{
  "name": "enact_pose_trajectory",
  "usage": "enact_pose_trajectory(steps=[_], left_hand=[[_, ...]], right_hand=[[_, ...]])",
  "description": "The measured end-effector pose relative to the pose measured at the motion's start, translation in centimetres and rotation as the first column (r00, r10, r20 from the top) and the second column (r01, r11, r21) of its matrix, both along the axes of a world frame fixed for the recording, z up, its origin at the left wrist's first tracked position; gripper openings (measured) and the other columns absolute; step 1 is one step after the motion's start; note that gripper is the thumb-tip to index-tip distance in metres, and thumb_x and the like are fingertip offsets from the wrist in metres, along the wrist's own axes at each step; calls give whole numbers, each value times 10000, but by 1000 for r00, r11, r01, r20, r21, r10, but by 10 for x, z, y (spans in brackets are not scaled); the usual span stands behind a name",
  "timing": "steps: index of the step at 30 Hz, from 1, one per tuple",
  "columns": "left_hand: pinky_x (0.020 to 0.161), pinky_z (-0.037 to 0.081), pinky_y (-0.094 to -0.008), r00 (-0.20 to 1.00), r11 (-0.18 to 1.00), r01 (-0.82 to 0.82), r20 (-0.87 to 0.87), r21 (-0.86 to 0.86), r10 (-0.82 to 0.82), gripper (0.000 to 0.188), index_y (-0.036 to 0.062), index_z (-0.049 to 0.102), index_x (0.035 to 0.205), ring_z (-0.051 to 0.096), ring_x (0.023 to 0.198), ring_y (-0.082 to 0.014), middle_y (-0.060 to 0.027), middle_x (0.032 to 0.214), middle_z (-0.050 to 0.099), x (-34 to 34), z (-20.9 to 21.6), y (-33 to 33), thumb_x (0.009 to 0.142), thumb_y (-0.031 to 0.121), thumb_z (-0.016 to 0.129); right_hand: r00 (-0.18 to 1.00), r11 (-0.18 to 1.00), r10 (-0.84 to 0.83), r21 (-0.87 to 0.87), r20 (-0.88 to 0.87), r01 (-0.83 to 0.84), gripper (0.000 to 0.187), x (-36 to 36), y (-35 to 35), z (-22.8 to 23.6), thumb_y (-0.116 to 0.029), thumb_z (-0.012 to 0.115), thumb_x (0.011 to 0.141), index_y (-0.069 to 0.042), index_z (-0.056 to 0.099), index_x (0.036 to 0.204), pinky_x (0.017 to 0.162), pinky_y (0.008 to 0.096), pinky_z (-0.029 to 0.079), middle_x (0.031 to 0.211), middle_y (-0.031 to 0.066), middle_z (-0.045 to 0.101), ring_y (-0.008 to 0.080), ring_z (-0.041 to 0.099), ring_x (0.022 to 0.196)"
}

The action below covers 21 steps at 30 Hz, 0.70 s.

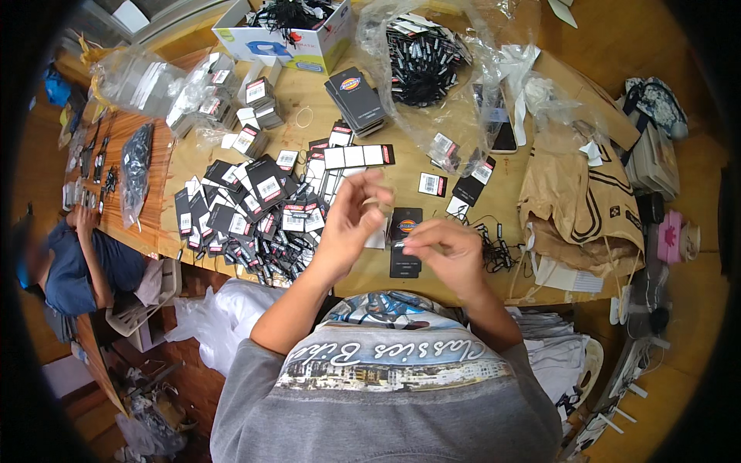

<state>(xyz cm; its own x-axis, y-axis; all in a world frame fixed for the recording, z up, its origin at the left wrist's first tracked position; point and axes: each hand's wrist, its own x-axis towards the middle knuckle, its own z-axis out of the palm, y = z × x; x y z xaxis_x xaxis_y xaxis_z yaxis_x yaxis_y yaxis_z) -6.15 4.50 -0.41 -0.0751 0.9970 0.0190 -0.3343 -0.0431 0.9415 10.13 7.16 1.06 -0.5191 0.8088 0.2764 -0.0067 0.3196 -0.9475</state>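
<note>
My left hand (356, 220) is raised over the table with its fingers bent and apart, and I see nothing held in it. A small pale piece lies partly hidden behind its fingertips. My right hand (449, 253) pinches the light-coloured end of a tag string; the rest of the string is too thin to follow. Under these fingertips lies a black hang tag (407, 222) with a coloured oval emblem, partly over another black tag. Left of my left hand spreads a loose heap of black and white barcode tags (251, 208). Several black tag strings (500, 248) lie right of my right hand.
A stack of black tags (355, 100) stands farther back, beside a clear bag of black strings (421, 65). Behind are a white box (285, 42) and bundled tags (202, 96). At right are a phone (503, 131) and brown paper bag (579, 201). Another person (85, 262) sits far left.
</note>
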Motion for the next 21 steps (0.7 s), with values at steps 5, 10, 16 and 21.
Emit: enact_pose_trajectory(steps=[5, 10, 16, 21], left_hand=[[846, 319, -309, 934, 994, 0, 356, -113, 41, 483, 106, 346, 1159, 422, 1001, -173, -79, 979, 501, 12, 1, 16, 853, 477, 312], [823, 316, -288, 914, 995, -21, 401, -96, 58, 467, 91, 335, 1152, 417, 966, -141, -63, 955, 490, 12, 1, 15, 864, 458, 306], [783, 336, -256, 928, 993, 64, 372, -97, -24, 397, 64, 388, 1076, 456, 887, -132, -62, 918, 498, 9, -1, 13, 885, 401, 296], [813, 371, -294, 783, 783, 621, 46, -20, -620, 622, 2, 405, 1054, 496, 904, -190, -116, 962, 502, -24, 0, 0, 814, 566, 296]], right_hand=[[999, 992, 11, 128, 51, -17, 151, -24, -15, 3, 79, 614, 618, -7, 598, 741, 547, 251, 451, 703, 74, 580, 183, 577, 636], [998, 987, 35, 154, 56, -44, 155, -27, -17, 3, 91, 607, 602, -8, 593, 720, 534, 257, 448, 712, 69, 576, 187, 575, 630], [994, 986, 59, 153, 88, -72, 135, -30, -19, 5, 96, 601, 622, 2, 591, 718, 526, 244, 443, 712, 75, 575, 173, 568, 610], [1000, 998, 7, 56, 7, -7, 136, -18, -10, 23, 121, 593, 642, 20, 593, 733, 502, 204, 418, 718, 87, 564, 119, 531, 576]])
